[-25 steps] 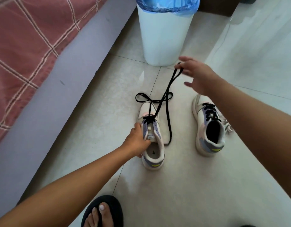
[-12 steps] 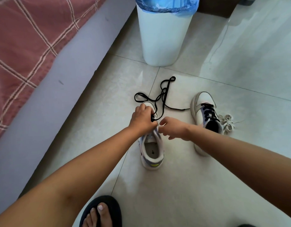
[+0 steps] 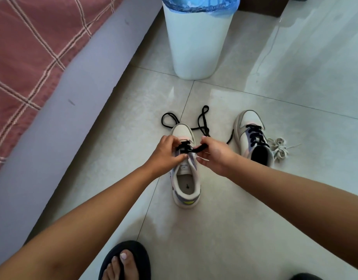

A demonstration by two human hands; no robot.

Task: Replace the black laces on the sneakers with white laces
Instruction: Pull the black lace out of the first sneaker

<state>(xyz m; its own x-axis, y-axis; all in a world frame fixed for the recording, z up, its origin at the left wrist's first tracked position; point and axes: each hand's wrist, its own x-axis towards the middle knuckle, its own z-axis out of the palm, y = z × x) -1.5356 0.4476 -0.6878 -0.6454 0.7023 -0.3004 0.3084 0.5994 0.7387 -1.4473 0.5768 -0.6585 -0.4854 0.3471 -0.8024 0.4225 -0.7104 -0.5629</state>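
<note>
The left hand [image 3: 167, 152] sits on the near sneaker [image 3: 185, 170], fingers curled over the eyelet rows, its fingertips pinching the black lace [image 3: 201, 126] where it crosses the tongue. The right hand [image 3: 215, 154] is just across from it, thumb and fingers closed on a loop of the same lace drawn out to the right side of the shoe — the two hands nearly meet over the tongue.

From the hands the lace runs past the toe and lies loose on the floor [image 3: 254, 219], one loop to the left of the toe cap, a tangle and a taller loop to its right, and a free end trailing toward the second sneaker [image 3: 252, 138]. Only the lowest crossings near the toe of the near sneaker appear threaded; the upper eyelets look bare and the tongue label shows.

The second sneaker stands to the right, well apart from the hands, toe pointing away, with its own black lacing in place. Touching its right side lies a bundled white lace [image 3: 280, 149].

Beyond the shoes stands a white bin [image 3: 196, 47] with a blue liner. Along the left runs a grey bed edge [image 3: 59, 110] under a pink checked cover [image 3: 26, 41]. At the bottom, a foot in a dark slipper [image 3: 123, 261] rests on the tiles.
</note>
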